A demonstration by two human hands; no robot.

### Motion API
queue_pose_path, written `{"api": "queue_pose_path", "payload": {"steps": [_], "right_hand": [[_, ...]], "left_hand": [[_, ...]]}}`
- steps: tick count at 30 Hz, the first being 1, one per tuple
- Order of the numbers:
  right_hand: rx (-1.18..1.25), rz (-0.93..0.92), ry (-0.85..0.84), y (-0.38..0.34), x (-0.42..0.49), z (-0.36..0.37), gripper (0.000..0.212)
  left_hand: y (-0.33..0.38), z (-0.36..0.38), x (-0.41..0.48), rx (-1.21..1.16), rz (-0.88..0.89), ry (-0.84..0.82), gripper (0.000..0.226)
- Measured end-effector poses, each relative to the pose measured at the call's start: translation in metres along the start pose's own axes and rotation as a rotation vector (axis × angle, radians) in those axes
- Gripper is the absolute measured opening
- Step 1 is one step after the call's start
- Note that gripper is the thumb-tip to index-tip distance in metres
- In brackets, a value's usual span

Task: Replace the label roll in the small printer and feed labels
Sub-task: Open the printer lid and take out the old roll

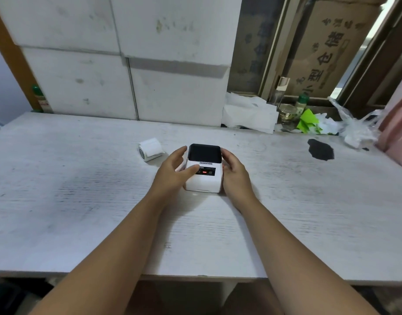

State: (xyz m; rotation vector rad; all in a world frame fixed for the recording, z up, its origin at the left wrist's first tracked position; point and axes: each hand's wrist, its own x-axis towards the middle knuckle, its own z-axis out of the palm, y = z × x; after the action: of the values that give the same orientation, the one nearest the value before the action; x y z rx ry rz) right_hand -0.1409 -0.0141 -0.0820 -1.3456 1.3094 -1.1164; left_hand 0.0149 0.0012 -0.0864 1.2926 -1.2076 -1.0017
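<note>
A small white printer (204,183) with a dark lid stands in the middle of the white table (81,201), its lid closed and a red light showing on its front panel. My left hand (172,171) rests against its left side with the thumb lying on the front panel. Against the right side, my right hand (235,172) is cupped with fingers along the lid's edge. A white label roll (151,149) lies on the table to the left behind the printer, apart from both hands.
White boxes (127,64) are stacked along the back of the table. Crumpled white paper (247,114), a glass jar (286,114), green paper scraps (308,121) and plastic wrap (356,128) clutter the back right. A dark stain (320,150) marks the table at right.
</note>
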Motion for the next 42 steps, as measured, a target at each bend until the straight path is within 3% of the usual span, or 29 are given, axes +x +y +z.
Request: {"api": "queue_pose_path", "payload": {"steps": [2,4,6,8,13,16,21,25,31,34,37,38,42], "right_hand": [[-0.014,-0.024,-0.007,0.004,0.003,0.0,0.043],[-0.015,-0.032,-0.02,0.006,0.005,0.0,0.045],[-0.023,-0.033,-0.037,0.009,0.007,0.001,0.047],[-0.026,-0.023,-0.031,0.009,0.008,-0.001,0.05],[-0.053,-0.014,-0.041,0.001,0.003,-0.009,0.064],[-0.059,-0.021,-0.022,0.003,0.003,-0.009,0.05],[-0.064,-0.008,-0.026,0.001,0.002,-0.011,0.051],[-0.016,0.08,-0.029,0.004,0.007,-0.012,0.053],[-0.025,0.106,-0.029,0.007,0.013,-0.017,0.05],[-0.001,0.124,-0.034,0.009,0.014,-0.019,0.052],[-0.039,0.118,-0.04,0.006,0.013,-0.02,0.053],[-0.063,0.104,-0.022,0.006,0.012,-0.019,0.052],[-0.146,0.059,0.049,0.003,0.006,-0.012,0.048]], "left_hand": [[0.0,-0.002,0.001,-0.137,-0.071,-0.051,0.067],[0.001,-0.004,0.001,-0.433,-0.162,-0.091,0.071],[0.002,-0.004,0.001,-0.572,-0.179,-0.15,0.055],[0.003,-0.001,0.0,-0.485,-0.103,-0.228,0.032],[-0.001,0.0,-0.001,-0.289,-0.034,-0.272,0.044],[-0.001,0.0,0.0,-0.254,-0.043,-0.238,0.042],[0.003,0.001,-0.002,-0.226,-0.036,-0.138,0.037],[0.006,0.001,-0.002,-0.102,-0.004,-0.129,0.034],[0.004,-0.001,0.0,-0.103,-0.081,-0.137,0.027],[0.003,-0.002,0.001,-0.112,-0.131,-0.113,0.054],[0.004,0.0,0.0,-0.066,-0.133,-0.117,0.024],[0.004,0.0,0.001,-0.055,-0.136,-0.122,0.024],[0.004,-0.006,0.004,0.02,-0.143,-0.125,0.062]]}}
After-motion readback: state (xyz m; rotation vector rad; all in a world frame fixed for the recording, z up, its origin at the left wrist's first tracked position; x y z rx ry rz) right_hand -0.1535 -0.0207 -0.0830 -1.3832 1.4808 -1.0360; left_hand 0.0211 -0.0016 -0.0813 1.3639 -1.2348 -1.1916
